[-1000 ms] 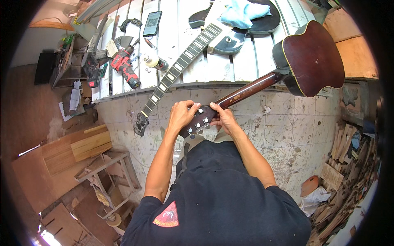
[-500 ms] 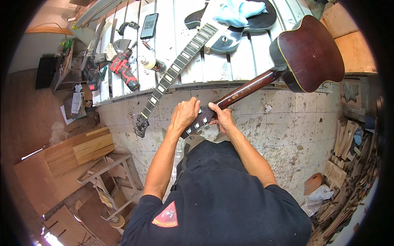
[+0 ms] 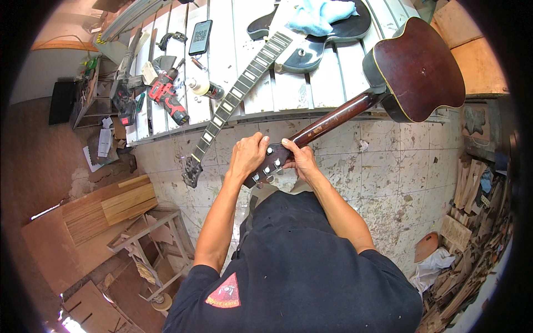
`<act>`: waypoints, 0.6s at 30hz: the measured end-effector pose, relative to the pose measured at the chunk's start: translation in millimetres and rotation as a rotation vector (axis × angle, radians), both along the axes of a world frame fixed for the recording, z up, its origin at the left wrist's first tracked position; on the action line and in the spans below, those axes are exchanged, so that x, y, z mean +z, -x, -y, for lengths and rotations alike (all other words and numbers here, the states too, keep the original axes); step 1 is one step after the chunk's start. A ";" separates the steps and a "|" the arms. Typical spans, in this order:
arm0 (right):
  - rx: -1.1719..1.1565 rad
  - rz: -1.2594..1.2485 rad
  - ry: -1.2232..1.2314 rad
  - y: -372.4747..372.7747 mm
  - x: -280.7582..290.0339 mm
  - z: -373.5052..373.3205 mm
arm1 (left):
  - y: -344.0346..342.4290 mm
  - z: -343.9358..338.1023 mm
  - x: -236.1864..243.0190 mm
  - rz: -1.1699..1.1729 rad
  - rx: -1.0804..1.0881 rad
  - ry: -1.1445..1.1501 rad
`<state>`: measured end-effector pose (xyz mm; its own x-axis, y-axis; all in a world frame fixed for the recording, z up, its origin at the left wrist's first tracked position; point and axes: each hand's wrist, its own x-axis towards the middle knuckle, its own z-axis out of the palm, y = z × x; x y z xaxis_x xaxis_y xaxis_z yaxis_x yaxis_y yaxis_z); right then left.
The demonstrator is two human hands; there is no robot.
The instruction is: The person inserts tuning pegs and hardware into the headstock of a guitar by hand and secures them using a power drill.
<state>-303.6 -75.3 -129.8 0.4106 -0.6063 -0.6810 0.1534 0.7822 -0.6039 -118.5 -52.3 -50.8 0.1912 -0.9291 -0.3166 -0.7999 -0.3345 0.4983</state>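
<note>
A dark red-brown acoustic guitar point(image 3: 425, 72) lies back up, its body resting on the bench's right end and its neck point(image 3: 333, 119) slanting down toward me. Its headstock point(image 3: 271, 166), with pale tuning machines, is in front of my waist. My left hand point(image 3: 249, 156) is closed at the headstock's left edge, fingers curled over the side; what its fingertips grip is hidden. My right hand point(image 3: 301, 159) wraps the headstock where it meets the neck, thumb on the back and fingers underneath. A black electric guitar point(image 3: 347, 36) lies farther back, its inlaid fretboard point(image 3: 240, 86) reaching past the bench edge.
On the white slatted bench point(image 3: 288, 91) are a red-black cordless drill point(image 3: 168, 97), a bottle point(image 3: 205, 87), a phone point(image 3: 200, 38) and a second power tool point(image 3: 125, 100). A blue cloth point(image 3: 322, 16) covers part of the electric guitar. Wood scraps point(image 3: 472, 233) pile at right; a wooden frame point(image 3: 152, 233) stands at left.
</note>
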 end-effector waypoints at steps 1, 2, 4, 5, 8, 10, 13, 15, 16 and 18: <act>0.014 0.002 0.001 0.7 0.3 0.6 | -3.0 -2.3 -0.6 0.010 0.014 0.007; 0.028 0.004 0.001 1.3 0.7 1.1 | -6.7 -5.3 -1.2 0.020 0.028 0.015; 0.054 -0.005 0.015 2.1 1.6 2.0 | -17.8 -15.9 -6.2 -0.153 0.186 0.140; 0.067 -0.010 0.022 2.9 1.7 2.4 | -24.5 -23.2 -10.3 -0.241 0.263 0.202; 0.105 0.005 0.007 5.8 1.4 4.0 | -41.4 -55.1 -18.7 -0.384 0.520 0.276; 0.104 0.016 -0.011 5.7 2.9 4.7 | -44.6 -83.5 -23.6 -0.563 0.722 0.289; 0.107 0.032 -0.043 6.4 5.8 6.7 | -37.7 -139.1 -38.7 -0.821 0.920 0.256; 0.114 0.047 -0.061 5.9 7.3 6.4 | -24.4 -173.4 -52.7 -0.961 0.974 0.176; 0.109 0.050 -0.064 6.8 5.9 7.9 | -12.6 -173.4 -49.5 -1.002 0.965 0.119; 0.105 0.049 -0.075 8.1 0.9 8.7 | 20.0 -165.8 -32.7 -1.088 0.953 0.009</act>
<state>-311.7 -84.1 -128.9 0.5033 -0.5059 -0.7005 0.0958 0.8384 -0.5365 -138.5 113.6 -83.6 0.4000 -0.5911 -0.7004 0.4906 -0.5074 0.7084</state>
